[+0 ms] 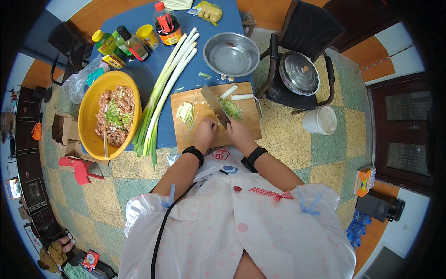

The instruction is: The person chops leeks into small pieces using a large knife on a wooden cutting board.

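On a wooden cutting board (pixel 223 137), my right hand (pixel 240 136) grips the handle of a cleaver (pixel 213 103). Its blade points away from me, angled to the left. Just left of the handle, my left hand (pixel 205 130) rests with curled fingers; I see nothing in it. Chopped scallion (pixel 231 108) lies in a heap right of the blade. Behind that heap are two white scallion pieces, one of them a cut stalk (pixel 242 97). Thin scallion strips (pixel 185 113) are piled on the board's left part.
Long scallions (pixel 169 85) lie left of the board, beside a yellow basin (pixel 136 134) of minced meat with chopsticks. A metal bowl (pixel 231 71) stands behind the board. Sauce bottles (pixel 167 26) stand farther back. At right, a chair (pixel 289 97) holds a lidded pot (pixel 299 73).
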Demonstrator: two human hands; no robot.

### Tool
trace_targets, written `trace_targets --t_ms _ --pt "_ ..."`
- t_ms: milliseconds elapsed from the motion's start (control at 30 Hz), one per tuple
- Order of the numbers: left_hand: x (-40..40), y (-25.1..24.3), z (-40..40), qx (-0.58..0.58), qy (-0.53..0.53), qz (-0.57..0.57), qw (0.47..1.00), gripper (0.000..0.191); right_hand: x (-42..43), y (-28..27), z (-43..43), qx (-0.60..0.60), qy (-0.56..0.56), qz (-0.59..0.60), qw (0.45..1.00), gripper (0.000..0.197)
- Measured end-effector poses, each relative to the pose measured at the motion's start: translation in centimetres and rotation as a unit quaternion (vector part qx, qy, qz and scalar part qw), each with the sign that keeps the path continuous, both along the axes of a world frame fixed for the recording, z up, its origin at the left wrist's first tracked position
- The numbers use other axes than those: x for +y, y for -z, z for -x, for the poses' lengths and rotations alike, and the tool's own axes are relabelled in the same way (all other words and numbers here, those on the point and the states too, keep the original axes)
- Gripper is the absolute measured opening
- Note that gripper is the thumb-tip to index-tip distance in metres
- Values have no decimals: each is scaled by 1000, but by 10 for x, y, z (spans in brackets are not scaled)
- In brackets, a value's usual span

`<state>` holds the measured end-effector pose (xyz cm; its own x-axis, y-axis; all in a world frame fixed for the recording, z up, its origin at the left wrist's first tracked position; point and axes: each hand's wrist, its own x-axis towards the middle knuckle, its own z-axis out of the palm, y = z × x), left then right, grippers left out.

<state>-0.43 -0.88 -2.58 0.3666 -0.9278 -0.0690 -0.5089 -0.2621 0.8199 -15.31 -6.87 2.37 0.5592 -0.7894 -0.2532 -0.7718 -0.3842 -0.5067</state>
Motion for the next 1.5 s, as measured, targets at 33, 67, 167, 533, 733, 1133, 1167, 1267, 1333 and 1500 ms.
trace_targets --t_ms 33,67,167,533,733,1133,1167,1267,1333,1500 --pt "0 2 1 -1 1 2 1000 9 -2 6 2 -32 19 14 999 21" --pt "0 5 1 -23 5 18 1000 9 -5 12 5 -64 39 28 997 22" --pt "3 11 1 -49 -6 45 998 9 0 -4 11 -10 -15 30 999 22" --pt "2 14 -1 -21 -6 33 999 9 7 -18 13 26 -25 9 999 18" --pt "0 8 -1 -12 0 24 1000 10 6 -6 -1 36 -15 -13 999 22" --pt "2 16 -1 -59 0 39 998 10 6 -12 7 9 -22 10 1000 22" --pt "1 16 -1 -50 -1 39 998 11 6 -12 7 3 -24 17 1000 21" --pt "0 18 -2 -34 -4 40 999 12 5 -12 7 6 -23 17 1000 20" --pt "1 20 -1 -27 -8 40 999 12 6 -8 8 0 -26 23 999 20" --pt "-2 16 -3 -53 7 18 998 12 5 3 5 -2 -25 30 999 20"
